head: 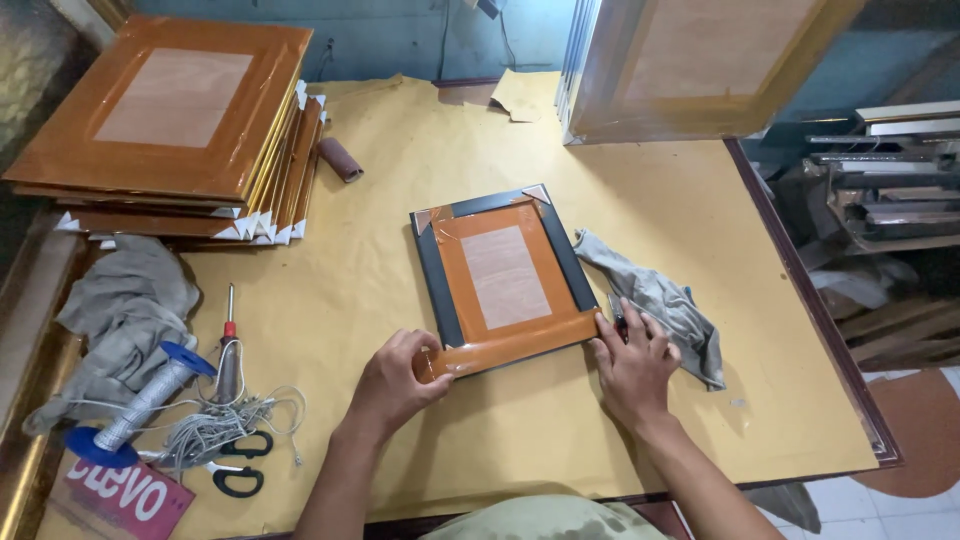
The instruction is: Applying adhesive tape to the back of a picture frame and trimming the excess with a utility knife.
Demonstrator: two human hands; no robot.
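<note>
— Where does the picture frame (503,277) lie?

— Face down near the middle of the worktop (400,190), on its yellow paper cover, with a grey rag (655,300) just beside its right edge.

— And the hands?

— The left hand (395,380) is curled round a roll of brown tape (430,362) at the frame's near-left corner. The right hand (632,358) lies open, fingers pressing the tape strip (520,343) down at the near-right corner.

— How would the frame handle?

— Probably light and stiff, but its corners and any glass look fragile; it seems best held by the two long edges. The tape is thin and clingy, likely to wrinkle unless kept taut.

— Anything else?

— Stacked frames (180,130) far left; scissors (235,465) and a string spool (140,405) near left.
</note>
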